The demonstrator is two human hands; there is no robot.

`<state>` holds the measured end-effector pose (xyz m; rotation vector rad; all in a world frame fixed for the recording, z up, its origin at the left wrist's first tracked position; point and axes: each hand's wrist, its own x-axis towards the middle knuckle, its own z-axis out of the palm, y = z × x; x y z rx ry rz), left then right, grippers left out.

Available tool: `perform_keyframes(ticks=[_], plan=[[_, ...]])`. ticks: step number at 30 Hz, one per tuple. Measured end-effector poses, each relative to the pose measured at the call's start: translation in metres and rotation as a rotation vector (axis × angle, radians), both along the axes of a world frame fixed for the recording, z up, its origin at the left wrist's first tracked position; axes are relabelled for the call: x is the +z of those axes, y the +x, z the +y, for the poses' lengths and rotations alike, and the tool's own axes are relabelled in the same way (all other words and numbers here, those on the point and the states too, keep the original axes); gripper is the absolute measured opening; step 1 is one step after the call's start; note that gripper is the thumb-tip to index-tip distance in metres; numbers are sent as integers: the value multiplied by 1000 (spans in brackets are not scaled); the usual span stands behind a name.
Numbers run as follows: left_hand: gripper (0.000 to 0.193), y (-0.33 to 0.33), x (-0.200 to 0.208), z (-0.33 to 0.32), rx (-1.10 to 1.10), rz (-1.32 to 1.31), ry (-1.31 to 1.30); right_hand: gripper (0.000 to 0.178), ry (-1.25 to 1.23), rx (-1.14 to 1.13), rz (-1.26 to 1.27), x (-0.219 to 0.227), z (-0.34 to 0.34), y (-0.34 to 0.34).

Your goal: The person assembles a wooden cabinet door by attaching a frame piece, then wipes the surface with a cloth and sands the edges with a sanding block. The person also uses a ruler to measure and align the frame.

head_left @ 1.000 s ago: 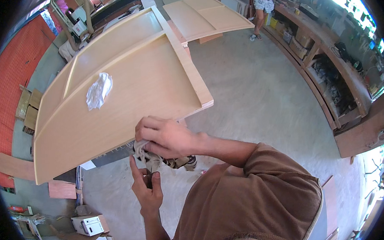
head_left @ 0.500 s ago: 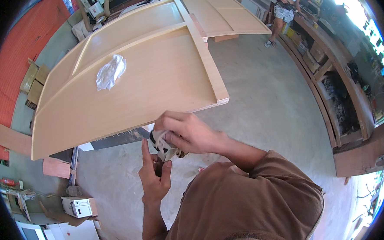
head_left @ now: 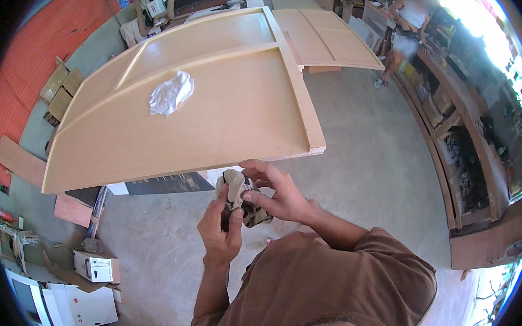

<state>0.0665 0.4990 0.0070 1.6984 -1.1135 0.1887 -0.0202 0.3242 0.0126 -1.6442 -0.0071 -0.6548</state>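
A crumpled cloth (head_left: 236,188), beige with dark patches, is bunched up between my two hands in front of my chest. My left hand (head_left: 219,227) pinches its lower left side between thumb and fingers. On the other side, my right hand (head_left: 280,192) curves around it, the thumb pressed on its folds. Just beyond my hands is the near edge of a large pale wooden panel (head_left: 212,130) with raised frame strips. A white crumpled cloth (head_left: 172,94) lies on that panel.
A second framed panel (head_left: 337,38) lies farther back. Along the right runs a wooden workbench with shelves (head_left: 441,112), and a person (head_left: 407,28) stands beside its far end. White boxes (head_left: 95,267) sit on the floor at left, near a white cabinet (head_left: 91,304).
The cloth has opened out and shows more of itself between my hands. My right hand has shifted right with fingers looser. The whole view has tilted, so the panel sits slightly differently.
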Motion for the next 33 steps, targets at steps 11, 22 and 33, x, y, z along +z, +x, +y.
perform_keyframes(ticks=[11, 22, 33], plan=[[34, -10, -23, -26, -123, 177, -288, 30, -152, -11, 65, -15, 2, -7], [37, -40, -15, -54, 142, 397, -680, 58, -108, 195, 92, -30, 38, -36], [48, -34, -36, -51, 62, 437, -356, 51, -50, 130, 429, -72, 38, -63]])
